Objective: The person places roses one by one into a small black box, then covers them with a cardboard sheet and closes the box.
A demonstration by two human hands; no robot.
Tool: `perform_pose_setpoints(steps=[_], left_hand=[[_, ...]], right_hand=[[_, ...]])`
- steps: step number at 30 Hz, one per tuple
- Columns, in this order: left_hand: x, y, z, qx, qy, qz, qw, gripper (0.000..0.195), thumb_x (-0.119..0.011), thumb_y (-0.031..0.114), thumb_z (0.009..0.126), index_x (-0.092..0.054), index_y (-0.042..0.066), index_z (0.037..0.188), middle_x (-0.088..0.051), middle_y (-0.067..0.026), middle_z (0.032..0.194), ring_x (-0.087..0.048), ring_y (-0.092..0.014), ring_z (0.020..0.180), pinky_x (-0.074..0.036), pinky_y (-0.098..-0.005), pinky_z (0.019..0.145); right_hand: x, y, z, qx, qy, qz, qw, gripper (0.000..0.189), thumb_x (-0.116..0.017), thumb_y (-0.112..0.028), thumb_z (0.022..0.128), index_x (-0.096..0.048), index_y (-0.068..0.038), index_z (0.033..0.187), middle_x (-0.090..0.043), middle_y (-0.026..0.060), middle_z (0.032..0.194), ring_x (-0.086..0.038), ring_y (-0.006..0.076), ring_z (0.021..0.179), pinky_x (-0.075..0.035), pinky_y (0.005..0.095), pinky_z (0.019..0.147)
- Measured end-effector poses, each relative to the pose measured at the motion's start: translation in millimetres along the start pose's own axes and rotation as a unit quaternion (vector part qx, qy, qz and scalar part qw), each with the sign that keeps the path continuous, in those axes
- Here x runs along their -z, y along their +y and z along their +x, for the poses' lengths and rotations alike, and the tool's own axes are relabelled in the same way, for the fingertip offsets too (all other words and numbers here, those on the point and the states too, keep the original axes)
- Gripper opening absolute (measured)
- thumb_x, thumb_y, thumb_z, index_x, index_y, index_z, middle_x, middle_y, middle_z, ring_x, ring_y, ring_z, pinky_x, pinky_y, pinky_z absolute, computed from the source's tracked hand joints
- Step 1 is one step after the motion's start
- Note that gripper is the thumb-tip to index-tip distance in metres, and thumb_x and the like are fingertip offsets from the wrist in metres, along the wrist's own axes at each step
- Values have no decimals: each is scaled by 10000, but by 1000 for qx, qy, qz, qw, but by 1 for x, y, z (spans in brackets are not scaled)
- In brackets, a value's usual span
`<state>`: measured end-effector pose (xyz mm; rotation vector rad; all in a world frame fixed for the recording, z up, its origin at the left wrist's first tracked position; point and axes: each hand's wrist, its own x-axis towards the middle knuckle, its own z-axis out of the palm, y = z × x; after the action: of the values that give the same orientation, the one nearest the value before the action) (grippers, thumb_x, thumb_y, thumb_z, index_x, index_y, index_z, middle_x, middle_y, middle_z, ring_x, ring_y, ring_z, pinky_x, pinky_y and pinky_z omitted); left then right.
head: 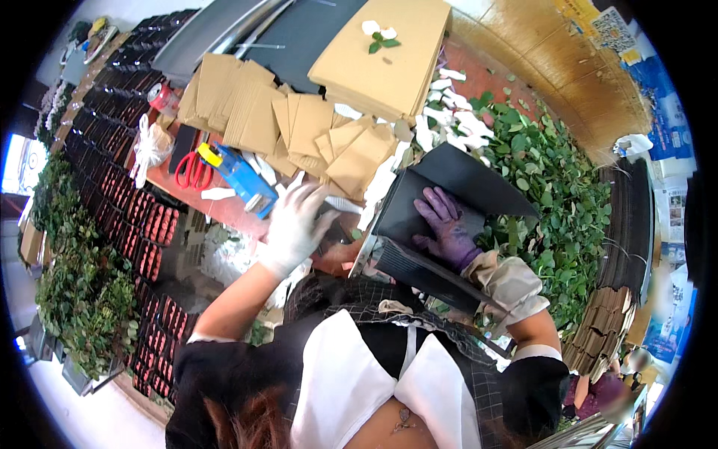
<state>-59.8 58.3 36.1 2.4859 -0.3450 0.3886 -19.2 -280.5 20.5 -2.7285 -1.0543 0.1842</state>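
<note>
My left hand (297, 227), in a white glove, is raised with its fingers apart over the near edge of the red table, beside a blue tape dispenser (244, 182) with a yellow part. My right hand (446, 230), in a purple glove and a beige cuff, lies spread flat inside a folded black sheet (409, 205) with upright sides. No object shows in either hand. Brown cardboard pieces (314, 126) lie in loose stacks beyond my left hand. White foam-like sleeves (457, 120) are heaped beyond the black sheet.
Red-handled scissors (193, 171) and a drink can (164, 99) are on the left. A large cardboard stack (381, 62) bears a white rose. Cut green leaves (538, 168) pile up at right, beside bundled black sheets (625, 224). Racks of black packs (123, 196) stand left; a person (600, 393) is at lower right.
</note>
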Motion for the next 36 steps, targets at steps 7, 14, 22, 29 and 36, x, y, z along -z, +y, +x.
perform_pose_setpoints(steps=[7,14,22,29,36], left_hand=[[-115,-23,63,23,-87,312,946,559,-525,279,807,-424,102,1328,-419,-99,1373,-350,-301,1300,-244,-453,1062],[-76,-8,82,-11,-124,266,956,646,-662,265,677,-477,136,1283,-554,-56,1131,-517,-251,1053,-426,-429,867],[26,22,84,227,-156,-530,802,106,-603,59,847,-634,14,937,-678,-44,851,-629,-103,759,-509,-254,688],[-64,71,94,237,-442,-227,835,297,-674,222,826,-619,-33,967,-585,-68,695,-616,-177,664,-479,-266,534],[-87,68,96,257,-497,-242,793,463,-665,334,800,-614,-84,993,-539,-269,1118,-634,-317,792,-510,-390,746]], right_hand=[[27,-27,7,-149,-88,-39,984,882,-678,-567,692,-364,-142,1397,-340,181,1405,-357,410,1248,-315,506,1022],[42,-34,13,-151,-77,-22,985,760,-676,-529,716,-458,-103,1307,-455,156,1262,-456,361,1122,-387,487,936],[31,-26,1,-130,-52,21,990,546,-674,-418,766,-519,-76,1163,-509,183,1137,-546,353,1009,-464,437,844],[40,-25,0,-230,58,79,968,351,-596,-219,814,-531,-80,1129,-556,157,1048,-532,353,961,-442,458,806],[33,-26,-1,-136,-20,54,989,748,-666,-507,751,-454,-74,1324,-332,156,1451,-275,309,1364,-256,457,1084]])
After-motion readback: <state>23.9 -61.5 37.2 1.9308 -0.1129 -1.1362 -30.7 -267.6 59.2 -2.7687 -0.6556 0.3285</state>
